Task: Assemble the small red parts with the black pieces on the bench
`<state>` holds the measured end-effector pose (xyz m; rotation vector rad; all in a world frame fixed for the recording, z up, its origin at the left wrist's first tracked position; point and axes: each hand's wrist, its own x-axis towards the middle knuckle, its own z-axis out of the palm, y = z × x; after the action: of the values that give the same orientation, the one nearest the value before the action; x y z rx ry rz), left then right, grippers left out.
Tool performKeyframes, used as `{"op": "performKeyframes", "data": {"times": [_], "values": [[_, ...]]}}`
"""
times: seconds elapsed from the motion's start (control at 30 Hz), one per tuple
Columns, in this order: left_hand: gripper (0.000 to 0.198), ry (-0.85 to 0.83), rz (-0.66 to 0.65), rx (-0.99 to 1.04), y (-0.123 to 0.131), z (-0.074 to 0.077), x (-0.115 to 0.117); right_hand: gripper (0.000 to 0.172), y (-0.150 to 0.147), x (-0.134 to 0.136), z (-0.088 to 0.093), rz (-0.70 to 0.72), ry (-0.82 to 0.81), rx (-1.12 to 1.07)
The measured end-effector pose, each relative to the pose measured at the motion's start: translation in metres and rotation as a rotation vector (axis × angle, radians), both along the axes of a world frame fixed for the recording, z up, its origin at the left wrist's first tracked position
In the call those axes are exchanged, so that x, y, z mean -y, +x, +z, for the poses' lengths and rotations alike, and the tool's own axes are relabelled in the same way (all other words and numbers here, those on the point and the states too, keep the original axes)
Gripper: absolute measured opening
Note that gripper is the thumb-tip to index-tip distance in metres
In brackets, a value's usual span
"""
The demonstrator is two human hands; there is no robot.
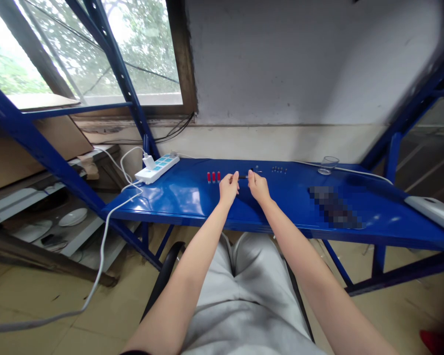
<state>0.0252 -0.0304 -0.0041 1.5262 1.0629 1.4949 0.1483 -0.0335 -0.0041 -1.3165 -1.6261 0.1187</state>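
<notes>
My left hand (229, 188) and my right hand (258, 186) meet over the middle of a blue table, each with fingers pinched. A thin dark rod (243, 177) spans the gap between them, one end in either hand; its exact kind is too small to make out. Left of my left hand stand three small red cylinders (213, 177) with silvery ends, in a row. Beyond my right hand lie several tiny metal pieces (279, 170) in a line, and a few other little bits (258, 168) sit close behind its fingers.
A white power strip (157, 168) with a plug and cable lies at the table's left end. To the right are a clear glass (328, 165), a pixelated dark object (335, 207) and a white device (434, 212) at the edge. Blue frame posts rise at both sides.
</notes>
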Motion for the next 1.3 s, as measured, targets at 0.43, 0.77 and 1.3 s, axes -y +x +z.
{"op": "performKeyframes", "data": {"times": [0.43,0.77,1.3], "values": [[0.045,-0.115,0.074,0.179,-0.003,-0.004,-0.005,0.046,0.001,0.0,-0.001,0.001,0.009,-0.02],[0.04,-0.045,0.136,0.197,-0.003,0.0,-0.004,0.045,0.0,0.002,0.0,0.042,0.017,-0.073],[0.037,-0.042,-0.015,0.119,-0.002,-0.005,-0.009,0.046,-0.003,-0.009,-0.002,0.357,-0.257,-0.422]]}}
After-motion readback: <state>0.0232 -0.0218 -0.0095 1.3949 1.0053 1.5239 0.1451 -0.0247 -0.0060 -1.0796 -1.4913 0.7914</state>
